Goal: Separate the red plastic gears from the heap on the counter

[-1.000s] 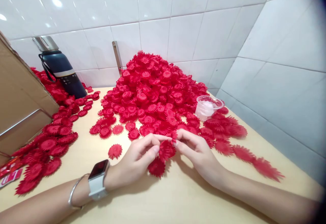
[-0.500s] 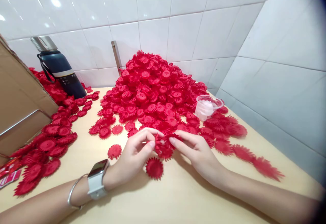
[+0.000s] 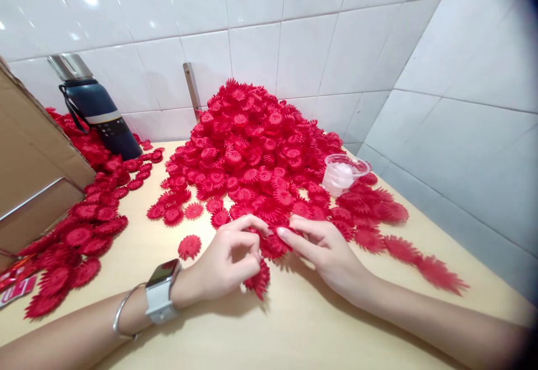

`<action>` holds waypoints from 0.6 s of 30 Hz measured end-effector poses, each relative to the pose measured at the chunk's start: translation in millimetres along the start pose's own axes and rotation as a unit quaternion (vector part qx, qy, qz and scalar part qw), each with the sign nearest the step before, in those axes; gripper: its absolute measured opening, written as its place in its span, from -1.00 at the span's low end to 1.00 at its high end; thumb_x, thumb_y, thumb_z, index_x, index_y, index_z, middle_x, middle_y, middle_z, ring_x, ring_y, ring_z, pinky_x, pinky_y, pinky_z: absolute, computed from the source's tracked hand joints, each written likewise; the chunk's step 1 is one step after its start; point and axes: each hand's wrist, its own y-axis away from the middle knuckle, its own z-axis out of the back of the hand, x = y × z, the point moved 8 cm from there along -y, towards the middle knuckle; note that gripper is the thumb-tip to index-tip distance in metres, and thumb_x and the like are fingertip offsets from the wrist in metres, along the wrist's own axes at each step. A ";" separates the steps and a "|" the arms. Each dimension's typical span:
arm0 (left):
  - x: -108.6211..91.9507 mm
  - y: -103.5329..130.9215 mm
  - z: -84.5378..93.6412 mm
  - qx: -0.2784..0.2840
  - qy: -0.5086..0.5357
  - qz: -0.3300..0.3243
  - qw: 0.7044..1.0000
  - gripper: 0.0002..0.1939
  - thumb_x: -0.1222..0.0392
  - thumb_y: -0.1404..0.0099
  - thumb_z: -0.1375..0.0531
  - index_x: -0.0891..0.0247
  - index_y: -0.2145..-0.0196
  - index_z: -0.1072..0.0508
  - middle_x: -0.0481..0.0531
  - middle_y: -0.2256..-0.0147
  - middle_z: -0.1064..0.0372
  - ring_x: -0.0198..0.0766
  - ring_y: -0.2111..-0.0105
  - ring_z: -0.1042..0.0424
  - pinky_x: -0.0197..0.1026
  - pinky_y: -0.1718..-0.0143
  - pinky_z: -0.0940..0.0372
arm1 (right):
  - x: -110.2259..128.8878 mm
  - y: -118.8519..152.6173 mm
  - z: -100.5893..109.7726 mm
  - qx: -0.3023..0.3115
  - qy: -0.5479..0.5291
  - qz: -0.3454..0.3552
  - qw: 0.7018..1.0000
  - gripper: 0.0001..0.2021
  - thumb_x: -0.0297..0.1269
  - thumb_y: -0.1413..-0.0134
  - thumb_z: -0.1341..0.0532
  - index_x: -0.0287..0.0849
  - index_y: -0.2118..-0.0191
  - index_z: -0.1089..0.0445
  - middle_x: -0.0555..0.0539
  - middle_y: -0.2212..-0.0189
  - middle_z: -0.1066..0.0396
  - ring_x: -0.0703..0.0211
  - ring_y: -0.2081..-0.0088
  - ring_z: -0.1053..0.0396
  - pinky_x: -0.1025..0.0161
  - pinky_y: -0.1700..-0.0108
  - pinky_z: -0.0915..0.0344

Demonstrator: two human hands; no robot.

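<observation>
1. Evidently the pieces are being handled at the near foot of the big red heap [image 3: 252, 146], where a frilly red piece [image 3: 275, 245] sits between the two hands
2. The right hand [image 3: 332, 252] has thumb and forefinger closed narrowly on that piece, seemingly pinching its edge
3. The left hand [image 3: 233, 258] reaches its forefinger out to the same piece, with a gap between forefinger and thumb; whether it grips anything is too hidden to tell
4. A lower red piece [image 3: 258, 280] shows tilted just by the left thumb, on the near side of the heap; held or merely touched, I cannot tell
5. As for how far along, the piece in the fingers looks part-way through handling, to my eye; the heap holds a great many more, and which are finished cannot be told
6. Left of the heap are a long spread of red pieces [image 3: 84, 235], a dark bottle [image 3: 101, 115] and a cardboard box [image 3: 37, 151]; at its right edge stands a clear cup [image 3: 338, 176] with something whitish inside
</observation>
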 end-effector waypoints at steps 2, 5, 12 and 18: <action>1.4 -0.8 -1.0 0.002 -0.008 0.014 1.000 -0.70 0.36 -0.16 -0.06 0.32 0.69 -0.16 0.00 0.28 -0.24 -0.35 0.39 -0.29 -0.29 0.31 -0.17 | -1.8 0.7 -0.1 0.001 0.007 -0.002 1.000 -0.62 -0.22 -0.05 -0.10 -0.16 0.68 0.03 0.12 0.68 0.04 0.35 0.60 0.04 0.34 0.57 0.08; 2.5 -1.6 -0.1 -0.013 -0.002 0.030 0.999 -0.69 0.25 -0.20 -0.11 0.31 0.67 -0.19 0.00 0.27 -0.24 -0.34 0.34 -0.31 -0.30 0.27 -0.18 | -0.4 1.2 -1.9 0.013 0.027 0.010 1.000 -0.60 -0.22 -0.05 -0.10 -0.16 0.69 0.04 0.12 0.68 0.04 0.35 0.61 0.03 0.33 0.56 0.08; -4.8 -3.1 6.3 -0.063 -0.026 -0.013 0.998 -0.95 0.25 -0.17 -0.18 0.26 0.39 -0.37 0.01 0.20 -0.22 -0.31 0.19 -0.29 -0.30 0.11 -0.16 | 6.9 0.7 -13.0 0.075 0.045 0.043 0.995 -0.61 -0.21 -0.09 -0.07 -0.18 0.69 -0.01 0.09 0.65 0.00 0.32 0.57 -0.01 0.33 0.53 0.05; -4.7 -3.1 8.8 -0.083 -0.052 -0.018 0.995 -0.97 0.27 -0.17 -0.19 0.26 0.40 -0.39 0.00 0.21 -0.24 -0.32 0.18 -0.28 -0.31 0.10 -0.15 | 7.9 2.7 -14.6 0.095 0.050 0.049 0.993 -0.71 -0.31 -0.11 -0.01 -0.17 0.62 -0.04 0.06 0.59 -0.06 0.28 0.49 -0.07 0.32 0.44 -0.03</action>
